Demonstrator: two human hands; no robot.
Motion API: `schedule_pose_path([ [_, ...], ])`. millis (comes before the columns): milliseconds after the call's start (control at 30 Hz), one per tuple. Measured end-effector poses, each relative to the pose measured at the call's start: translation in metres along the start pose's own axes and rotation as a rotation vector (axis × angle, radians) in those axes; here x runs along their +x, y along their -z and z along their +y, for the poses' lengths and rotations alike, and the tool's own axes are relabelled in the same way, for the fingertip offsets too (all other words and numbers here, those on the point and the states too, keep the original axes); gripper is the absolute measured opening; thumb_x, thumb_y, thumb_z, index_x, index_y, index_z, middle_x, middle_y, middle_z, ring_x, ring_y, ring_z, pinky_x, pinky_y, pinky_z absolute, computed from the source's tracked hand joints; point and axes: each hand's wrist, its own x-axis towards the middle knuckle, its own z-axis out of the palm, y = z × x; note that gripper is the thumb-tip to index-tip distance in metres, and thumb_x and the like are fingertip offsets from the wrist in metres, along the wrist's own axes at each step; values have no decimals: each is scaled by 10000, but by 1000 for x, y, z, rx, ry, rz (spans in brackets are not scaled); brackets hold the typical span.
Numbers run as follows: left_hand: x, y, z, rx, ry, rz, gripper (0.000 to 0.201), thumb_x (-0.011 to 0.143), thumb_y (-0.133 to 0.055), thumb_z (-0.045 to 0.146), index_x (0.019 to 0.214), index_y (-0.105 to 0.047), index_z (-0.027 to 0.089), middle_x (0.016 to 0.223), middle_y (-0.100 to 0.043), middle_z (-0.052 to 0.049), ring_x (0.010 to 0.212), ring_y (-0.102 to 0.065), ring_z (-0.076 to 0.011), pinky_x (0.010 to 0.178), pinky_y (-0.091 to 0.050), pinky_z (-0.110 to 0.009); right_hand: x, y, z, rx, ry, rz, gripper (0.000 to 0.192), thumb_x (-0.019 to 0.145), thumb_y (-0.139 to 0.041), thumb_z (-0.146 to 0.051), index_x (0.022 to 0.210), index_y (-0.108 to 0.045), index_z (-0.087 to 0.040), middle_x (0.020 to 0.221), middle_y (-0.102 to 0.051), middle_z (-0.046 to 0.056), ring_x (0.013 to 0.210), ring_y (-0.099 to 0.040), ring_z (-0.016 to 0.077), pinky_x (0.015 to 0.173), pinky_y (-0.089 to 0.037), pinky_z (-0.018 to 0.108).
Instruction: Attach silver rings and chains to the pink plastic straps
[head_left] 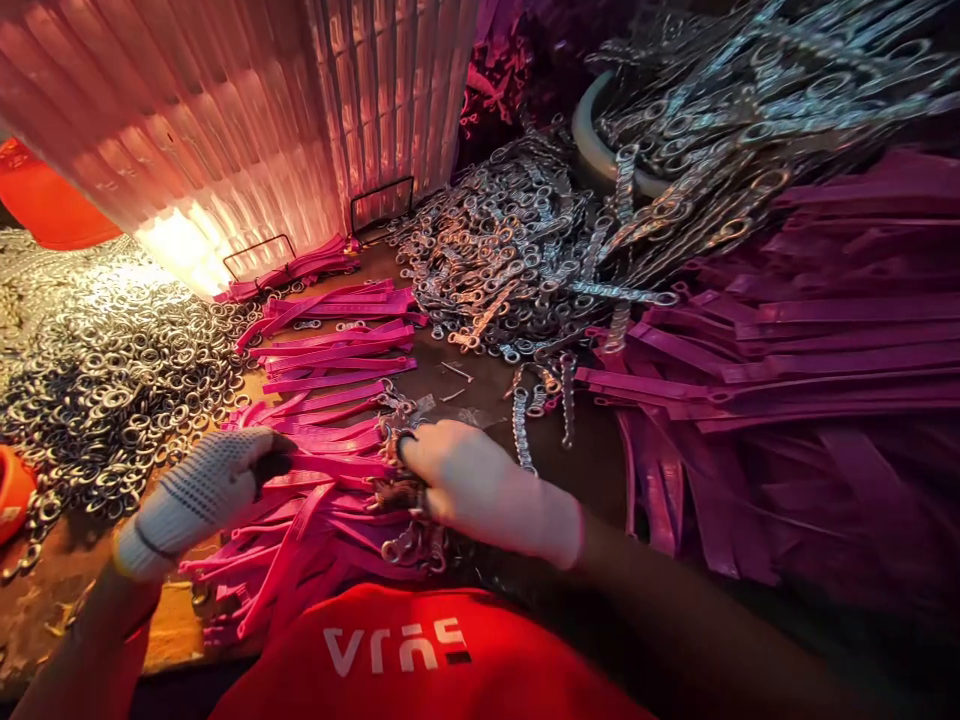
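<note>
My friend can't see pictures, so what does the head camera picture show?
Two gloved hands, left hand and right hand, press on a heap of pink straps on a brown table. Piles of metal rings and metal chains lie around.

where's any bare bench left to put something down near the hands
One bare brown patch lies beyond the right hand, between the small pink strap pile and the metal clasp heap. A narrow strip lies outside the left hand, below the ring pile. Elsewhere is crowded.
</note>
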Motion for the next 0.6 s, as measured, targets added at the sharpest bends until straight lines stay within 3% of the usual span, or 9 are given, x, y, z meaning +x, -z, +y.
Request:
schedule_pose_path([
  [67, 1, -1, -4, -174, 117, 116, 251, 855, -663, 301, 1066, -758, 205, 777, -737, -27, 457, -517, -84, 443, -397, -190, 6, 2, 30, -5, -61, 107, 214, 825, -558, -148, 993, -690, -146, 1036, -709, 141, 923, -613, 244, 744, -386, 324],
  [167, 11, -22, 1, -646, 278, 198, 324, 882, -659, 417, 1065, -732, 159, 743, -711, -37, 376, -420, -44, 354, -301, -170, 33, -1, 76, -162, -355, 229, 272, 875, -497, -136, 1040, -710, -96, 1125, -681, 197, 1033, -568, 295, 788, -367, 365],
  [233, 22, -37, 8, -998, 404, 111, 433, 885, -634, 530, 972, -727, 116, 685, -684, -49, 374, -439, -46, 341, -298, -160, 54, -9, 98, -264, -507, 210, 319, 910, -430, -115, 1027, -722, -64, 1099, -681, 226, 1067, -549, 333, 800, -347, 400],
  [333, 33, -47, 15, -1353, 534, -128, 581, 889, -579, 621, 1004, -722, 70, 787, -724, -119, 479, -582, -91, 418, -435, -179, 74, -22, 114, -307, -624, 172, 391, 926, -346, -64, 1015, -724, -24, 1048, -684, 253, 1067, -555, 365, 808, -336, 434],
  [400, 34, -47, 18, -1431, 512, -216, 563, 885, -613, 570, 1092, -707, 56, 928, -742, -161, 595, -654, -129, 493, -501, -202, 77, -30, 117, -298, -657, 170, 386, 920, -349, -58, 1006, -723, -19, 1037, -682, 262, 1055, -568, 371, 808, -343, 442],
  [467, 30, -47, 20, -1401, 468, -206, 460, 832, -723, 415, 1133, -694, 68, 987, -738, -151, 641, -665, -128, 480, -476, -179, 72, -35, 119, -282, -657, 189, 345, 903, -394, -79, 991, -725, -36, 1045, -678, 267, 1069, -567, 380, 813, -359, 448],
  [533, 26, -49, 22, -1312, 454, -161, 411, 770, -787, 271, 1125, -686, 92, 936, -725, -103, 613, -641, -94, 419, -390, -139, 64, -39, 116, -209, -613, 244, 314, 867, -433, -88, 981, -723, -46, 1052, -675, 272, 1071, -572, 379, 805, -390, 440],
  [600, 23, -53, 24, -1227, 461, -127, 392, 765, -795, 261, 1104, -664, 115, 836, -702, -54, 552, -604, -70, 383, -330, -129, 53, -39, 107, -27, -482, 348, 330, 842, -440, -88, 1032, -710, -70, 1032, -693, 239, 1022, -605, 337, 792, -432, 405],
])
